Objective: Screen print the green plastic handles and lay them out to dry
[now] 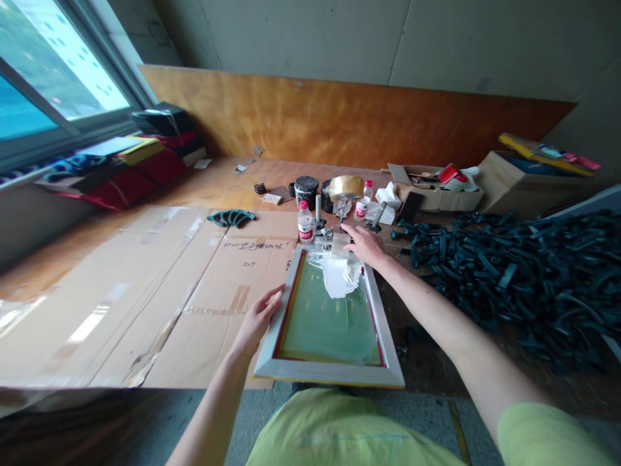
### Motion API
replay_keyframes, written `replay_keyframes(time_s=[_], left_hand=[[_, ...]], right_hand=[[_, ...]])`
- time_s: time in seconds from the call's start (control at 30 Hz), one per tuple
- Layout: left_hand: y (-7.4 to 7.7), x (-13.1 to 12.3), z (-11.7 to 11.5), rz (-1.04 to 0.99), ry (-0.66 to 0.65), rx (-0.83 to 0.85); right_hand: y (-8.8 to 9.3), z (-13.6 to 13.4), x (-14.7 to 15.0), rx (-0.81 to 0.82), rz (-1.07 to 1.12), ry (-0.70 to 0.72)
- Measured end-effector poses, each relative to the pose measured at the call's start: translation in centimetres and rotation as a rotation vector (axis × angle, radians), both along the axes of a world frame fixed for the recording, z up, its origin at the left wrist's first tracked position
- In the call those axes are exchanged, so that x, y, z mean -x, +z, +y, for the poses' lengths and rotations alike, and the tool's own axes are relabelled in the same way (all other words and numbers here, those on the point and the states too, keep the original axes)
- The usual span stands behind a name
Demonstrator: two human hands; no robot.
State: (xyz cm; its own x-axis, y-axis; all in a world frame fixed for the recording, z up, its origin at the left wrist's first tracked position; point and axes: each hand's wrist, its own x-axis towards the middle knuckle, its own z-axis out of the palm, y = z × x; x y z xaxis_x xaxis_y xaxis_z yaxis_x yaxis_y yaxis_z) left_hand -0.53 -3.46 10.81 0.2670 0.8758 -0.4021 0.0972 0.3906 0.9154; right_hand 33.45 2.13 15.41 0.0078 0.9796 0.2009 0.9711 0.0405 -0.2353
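Observation:
A screen printing frame [388, 323] with a pale metal border and green mesh lies in front of me. White ink [339, 278] is spread in a ragged patch at the mesh's far end. My left hand [264, 307] is closed on the frame's left side, its fingertips at the border and its thumb out of sight. Over the far right corner reaches my right hand [366, 246], fingers stretched and apart, beside a translucent scraper-like piece [341, 243] and the metal hinge clamp [324, 238]. Whether the fingers touch that piece is unclear.
Flattened cardboard [160, 298] covers the table's left, with curved dark green parts [231, 218] on it. A red-capped bottle [305, 223], a black tub [306, 191] and a tape roll [346, 186] stand behind the frame. Many dark parts [504, 278] are heaped right.

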Motion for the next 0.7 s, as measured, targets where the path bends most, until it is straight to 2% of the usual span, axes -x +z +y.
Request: replay_keyframes(time_s=[0.1,0.2,0.27,0.37,0.43,0.5,0.53,0.6,0.63,0.7], left_hand=[[3.1,-0.8,1.9,-0.062,0.032,-0.126],[5.8,-2.8,4.8,-0.21,0.084,-0.307],[7.6,-4.2,6.7,-0.253,0.117,-0.376],[9.0,-5.5,8.1,-0.265,0.164,-0.382],[8.4,-5.9,7.2,-0.289,0.236,-0.387],[6.4,-6.3,4.7,-0.257,0.228,-0.292],[4.9,-6.6,2.9,-0.211,0.162,-0.184],[1.8,-7.2,-1.1,-0.088,-0.084,0.118],[0.3,-7.4,-2.9,-0.081,-0.146,0.214],[-2.4,-7.3,-5.3,-0.089,-0.168,0.305]], right_hand=[[-0.3,-1.9,-3.4,-0.131,0.08,-0.233],[-3.4,-5.4,-5.0,-0.003,0.172,-0.408],[-6.4,-7.5,-4.0,0.1,0.237,-0.344],[-10.1,-9.5,-1.2,0.106,0.239,-0.099],[-11.0,-10.0,0.5,0.095,0.174,0.014],[-10.6,-10.3,2.1,0.093,0.13,0.018],[-10.2,-10.7,3.1,0.076,0.134,-0.003],[-9.2,-11.6,5.6,0.004,0.156,-0.017],[-8.9,-12.2,7.0,-0.038,0.162,0.02],[-8.6,-13.7,9.2,-0.071,0.173,0.219]])
